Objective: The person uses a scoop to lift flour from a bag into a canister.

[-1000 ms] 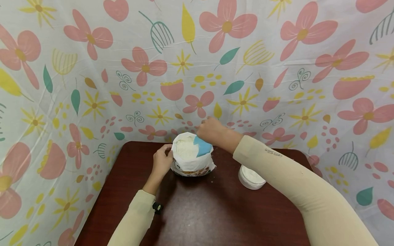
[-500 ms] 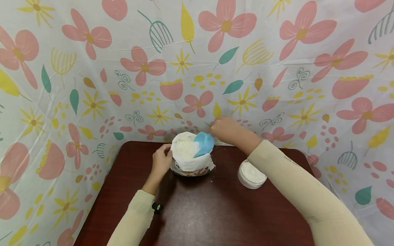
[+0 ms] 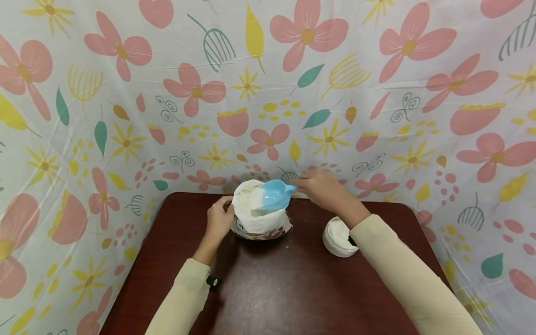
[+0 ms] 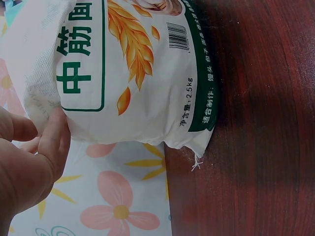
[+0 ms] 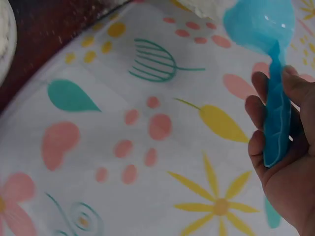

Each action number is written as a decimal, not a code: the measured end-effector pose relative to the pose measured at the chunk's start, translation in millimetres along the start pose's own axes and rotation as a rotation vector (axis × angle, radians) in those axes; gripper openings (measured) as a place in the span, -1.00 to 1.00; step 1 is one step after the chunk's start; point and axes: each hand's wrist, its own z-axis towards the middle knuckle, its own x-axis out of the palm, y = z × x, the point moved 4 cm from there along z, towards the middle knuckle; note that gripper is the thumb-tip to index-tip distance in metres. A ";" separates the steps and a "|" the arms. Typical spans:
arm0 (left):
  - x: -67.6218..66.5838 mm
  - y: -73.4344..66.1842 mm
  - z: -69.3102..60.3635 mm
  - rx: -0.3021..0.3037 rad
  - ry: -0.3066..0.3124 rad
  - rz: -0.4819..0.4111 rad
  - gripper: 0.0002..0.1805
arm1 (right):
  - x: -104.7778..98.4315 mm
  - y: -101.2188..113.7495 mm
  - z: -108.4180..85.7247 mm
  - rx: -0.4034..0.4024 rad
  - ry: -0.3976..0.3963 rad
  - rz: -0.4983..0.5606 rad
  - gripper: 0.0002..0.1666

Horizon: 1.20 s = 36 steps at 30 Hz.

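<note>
A white flour bag [image 3: 261, 222], printed with wheat and green lettering, stands with its top rolled down near the table's back edge. White flour [image 3: 248, 201] fills its mouth. My left hand [image 3: 219, 216] grips the bag's left side at the rolled edge, fingertips on the cloth in the left wrist view [image 4: 42, 152]. A light-blue scoop [image 3: 274, 194] lies tilted over the right side of the mouth, its front edge at the flour. Fingers curled round its handle [image 5: 277, 118], my right hand [image 3: 322, 188] holds it from the right. How much flour the scoop carries is hard to tell.
A round white tub [image 3: 338, 242] of white powder stands on the dark red table [image 3: 268, 288], right of the bag, partly under the right forearm. A flower-printed curtain [image 3: 268, 93] hangs close behind the table. White specks lie near the bag.
My right hand has moved rightward and down from above the bag's far rim. The scoop has turned from steep to flatter, its hollow now showing. The left hand and bag stay put.
</note>
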 end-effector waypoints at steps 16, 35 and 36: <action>0.2 0.1 2.0 0.022 -0.039 0.035 -0.74 | 32.0 -1.8 -38.8 0.256 -0.159 0.266 -0.57; 0.1 -2.0 0.8 0.004 -0.015 0.016 -0.72 | 25.4 -3.0 -75.6 0.382 -0.234 0.319 -0.60; 0.4 -1.8 1.0 0.005 -0.015 0.017 -0.72 | 23.0 -4.1 -78.4 0.380 -0.239 0.313 -0.60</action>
